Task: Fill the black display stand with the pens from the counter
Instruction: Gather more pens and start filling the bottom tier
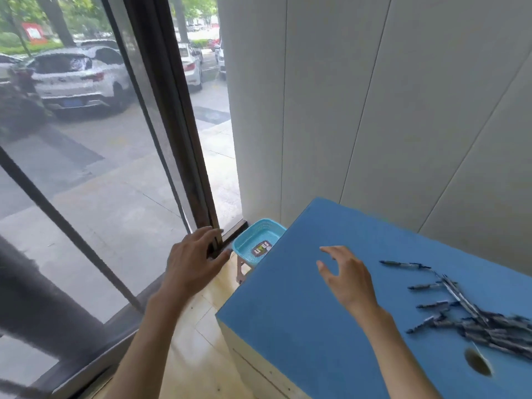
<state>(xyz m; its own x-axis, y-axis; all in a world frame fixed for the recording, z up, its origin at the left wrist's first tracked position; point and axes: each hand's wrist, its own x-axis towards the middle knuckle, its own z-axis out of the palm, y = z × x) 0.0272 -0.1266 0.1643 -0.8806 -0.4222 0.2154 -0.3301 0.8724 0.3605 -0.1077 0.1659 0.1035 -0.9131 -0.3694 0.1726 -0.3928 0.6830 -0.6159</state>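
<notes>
Pens [483, 321] heaped on blue counter [302, 326], long axes mostly diagonal; both hands' fingers [326, 250] spread, empty

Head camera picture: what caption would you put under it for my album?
Two empty hands, left hand and right hand, reach out beside loose pens on the blue counter.

A blue counter [331, 326] fills the 4 o'clock area, with a loose pile of dark pens [472, 315] near its 3 o'clock edge. The right hand [345, 272] hovers over the counter, fingers spread and holding nothing. The left hand [193, 260], also spread, hangs toward 8 o'clock beside a turquoise basket [244, 240] below the counter's corner.
</notes>
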